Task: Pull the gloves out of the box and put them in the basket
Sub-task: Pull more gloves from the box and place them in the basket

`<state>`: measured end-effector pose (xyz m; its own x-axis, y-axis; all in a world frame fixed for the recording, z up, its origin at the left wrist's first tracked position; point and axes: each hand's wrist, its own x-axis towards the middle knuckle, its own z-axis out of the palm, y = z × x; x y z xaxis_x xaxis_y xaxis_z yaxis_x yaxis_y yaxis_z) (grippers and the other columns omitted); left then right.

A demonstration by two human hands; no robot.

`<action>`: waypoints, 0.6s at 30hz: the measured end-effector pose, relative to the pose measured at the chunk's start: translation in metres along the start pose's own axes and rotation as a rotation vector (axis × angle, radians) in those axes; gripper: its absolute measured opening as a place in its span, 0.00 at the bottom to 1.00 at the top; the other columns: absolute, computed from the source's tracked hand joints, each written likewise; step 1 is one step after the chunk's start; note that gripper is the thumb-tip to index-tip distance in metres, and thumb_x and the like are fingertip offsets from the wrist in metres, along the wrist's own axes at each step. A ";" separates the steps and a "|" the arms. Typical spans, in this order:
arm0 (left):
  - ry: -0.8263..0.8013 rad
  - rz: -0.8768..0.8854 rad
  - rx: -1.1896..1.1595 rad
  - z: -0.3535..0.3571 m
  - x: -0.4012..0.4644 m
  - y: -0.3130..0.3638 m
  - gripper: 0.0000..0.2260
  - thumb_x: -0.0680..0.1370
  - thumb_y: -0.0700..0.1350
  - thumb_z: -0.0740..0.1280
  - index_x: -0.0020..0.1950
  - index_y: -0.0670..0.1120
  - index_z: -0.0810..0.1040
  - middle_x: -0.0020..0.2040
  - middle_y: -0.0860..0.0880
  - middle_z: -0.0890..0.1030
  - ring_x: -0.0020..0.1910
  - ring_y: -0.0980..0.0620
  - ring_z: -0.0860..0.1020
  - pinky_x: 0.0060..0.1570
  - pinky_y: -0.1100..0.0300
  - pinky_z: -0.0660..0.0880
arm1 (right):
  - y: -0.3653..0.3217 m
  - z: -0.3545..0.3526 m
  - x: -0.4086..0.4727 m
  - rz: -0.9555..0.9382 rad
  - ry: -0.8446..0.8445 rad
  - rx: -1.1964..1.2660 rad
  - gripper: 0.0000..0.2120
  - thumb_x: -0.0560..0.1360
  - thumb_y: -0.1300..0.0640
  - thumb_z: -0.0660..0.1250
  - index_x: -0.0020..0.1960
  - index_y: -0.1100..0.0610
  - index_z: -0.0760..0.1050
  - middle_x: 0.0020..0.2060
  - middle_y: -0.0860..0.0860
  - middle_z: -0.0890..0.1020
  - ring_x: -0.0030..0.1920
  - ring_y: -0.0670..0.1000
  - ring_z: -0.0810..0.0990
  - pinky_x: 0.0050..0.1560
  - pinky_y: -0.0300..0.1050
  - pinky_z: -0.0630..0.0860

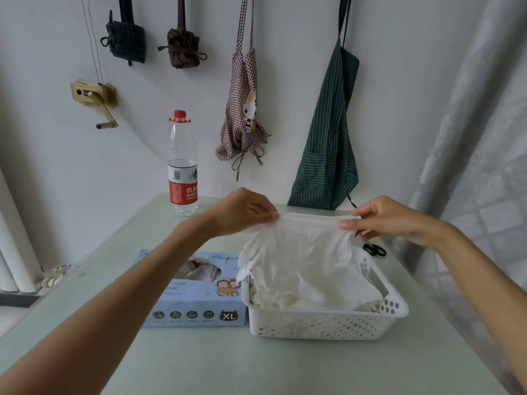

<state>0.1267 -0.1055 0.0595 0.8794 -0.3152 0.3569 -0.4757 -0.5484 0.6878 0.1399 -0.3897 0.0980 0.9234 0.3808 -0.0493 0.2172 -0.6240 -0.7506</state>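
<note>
Pale table (285, 366) carries glove box (196, 292), basket (325, 323), water bottle (182, 166), scissors (374, 249).

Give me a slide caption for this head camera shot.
Both hands, left hand and right hand, stretch a glove above the basket.

Single head view, close above table (285, 366), facing forward and down toward wall (285, 81)

A home utility corner, likely by a kitchen: aprons, one checked (242, 109) and one green-striped (328, 155), hang on the white wall at upper centre, a hand-crank fitting (95, 98) at upper left, a water bottle (182, 166) on the bench (199, 360).
</note>
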 end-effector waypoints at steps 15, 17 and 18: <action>0.412 -0.090 -0.370 0.033 -0.026 0.019 0.06 0.79 0.44 0.63 0.48 0.44 0.79 0.39 0.47 0.82 0.36 0.57 0.77 0.40 0.65 0.73 | -0.020 0.075 -0.005 -0.519 1.054 0.071 0.05 0.80 0.54 0.62 0.48 0.55 0.74 0.32 0.39 0.74 0.30 0.39 0.72 0.32 0.29 0.64; 0.525 0.000 -0.290 0.020 -0.031 0.028 0.05 0.79 0.44 0.64 0.47 0.46 0.79 0.37 0.52 0.81 0.35 0.62 0.77 0.38 0.69 0.72 | -0.029 0.080 -0.012 -0.572 1.100 0.049 0.07 0.80 0.54 0.62 0.49 0.57 0.75 0.34 0.39 0.74 0.32 0.38 0.73 0.34 0.28 0.65; 0.581 0.040 -0.229 0.013 -0.033 0.034 0.05 0.79 0.44 0.64 0.47 0.47 0.79 0.37 0.53 0.80 0.34 0.63 0.76 0.37 0.71 0.71 | -0.034 0.081 -0.016 -0.591 1.107 0.064 0.07 0.80 0.54 0.62 0.48 0.57 0.75 0.33 0.40 0.74 0.32 0.38 0.73 0.34 0.28 0.65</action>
<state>0.0814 -0.1236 0.0626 0.7598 0.1759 0.6259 -0.5481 -0.3444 0.7622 0.0923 -0.3196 0.0711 0.4673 -0.2050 0.8600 0.7003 -0.5080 -0.5016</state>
